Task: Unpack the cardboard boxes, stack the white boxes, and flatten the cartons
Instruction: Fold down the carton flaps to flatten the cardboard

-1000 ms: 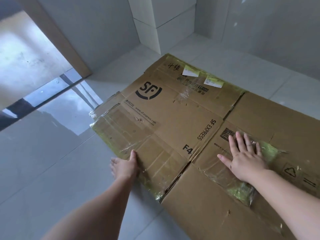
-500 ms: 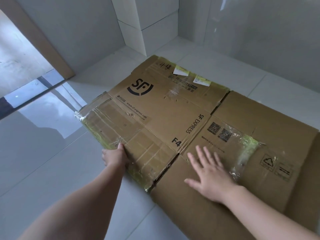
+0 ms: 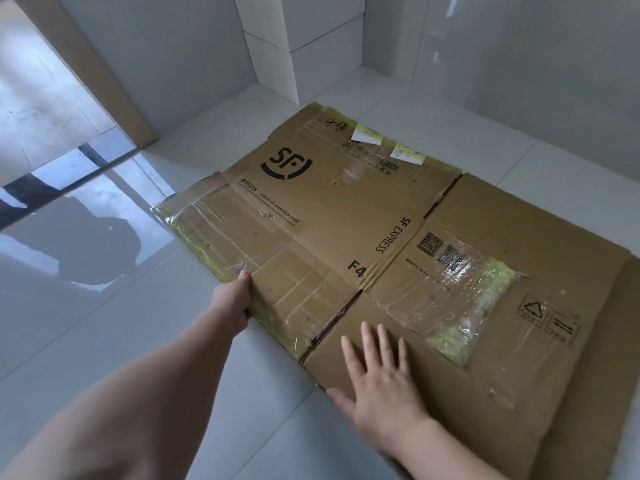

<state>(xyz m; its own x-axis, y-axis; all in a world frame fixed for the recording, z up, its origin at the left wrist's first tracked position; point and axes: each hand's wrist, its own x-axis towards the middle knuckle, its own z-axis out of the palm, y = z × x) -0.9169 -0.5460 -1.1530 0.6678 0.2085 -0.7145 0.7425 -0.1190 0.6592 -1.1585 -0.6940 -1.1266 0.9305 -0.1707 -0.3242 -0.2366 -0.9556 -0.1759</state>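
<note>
Your left hand (image 3: 232,299) is gripping the near taped edge of the flattened brown cardboard carton (image 3: 346,216), thumb on top. Your right hand (image 3: 384,379) is pressing down on it, fingers spread. The carton is lying flat on the grey tiled floor (image 3: 104,323), before the stacked white boxes (image 3: 304,46). Flattening is nearly finished; next, judge whether any panel needs pressing down.

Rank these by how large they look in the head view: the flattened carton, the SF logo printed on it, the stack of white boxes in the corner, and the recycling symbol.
1. flattened carton
2. stack of white boxes, though it stands farther off and is cut by the frame
3. SF logo
4. recycling symbol
</note>
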